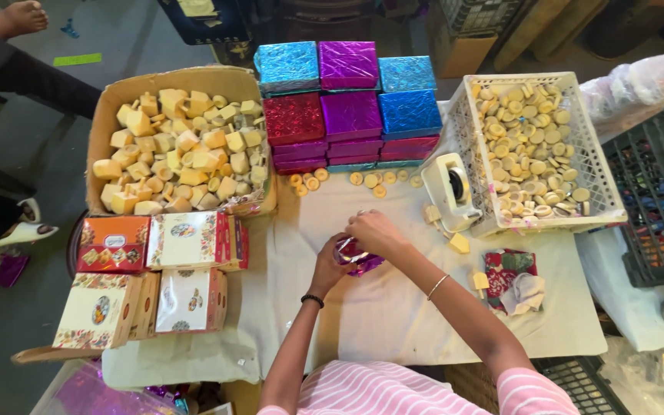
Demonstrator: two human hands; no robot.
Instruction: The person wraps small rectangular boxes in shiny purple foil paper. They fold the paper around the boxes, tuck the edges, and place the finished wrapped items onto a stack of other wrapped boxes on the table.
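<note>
Both my hands meet at the middle of the table over a small object wrapped in shiny magenta foil point(360, 262). My left hand point(330, 263) grips it from the left, a black band on that wrist. My right hand point(376, 231) closes over it from above, a thin bracelet on that wrist. The foil piece rests just above the white table cloth point(393, 307). Most of it is hidden under my fingers.
A cardboard box of yellow blocks point(178, 150) sits far left, printed gift boxes point(155, 277) near left. Foil-wrapped boxes point(347, 104) are stacked at the back. A white crate of round pieces point(536, 150), a tape dispenser point(453, 188) and a folded cloth point(512, 280) lie right. A person's leg point(17, 69) is far left.
</note>
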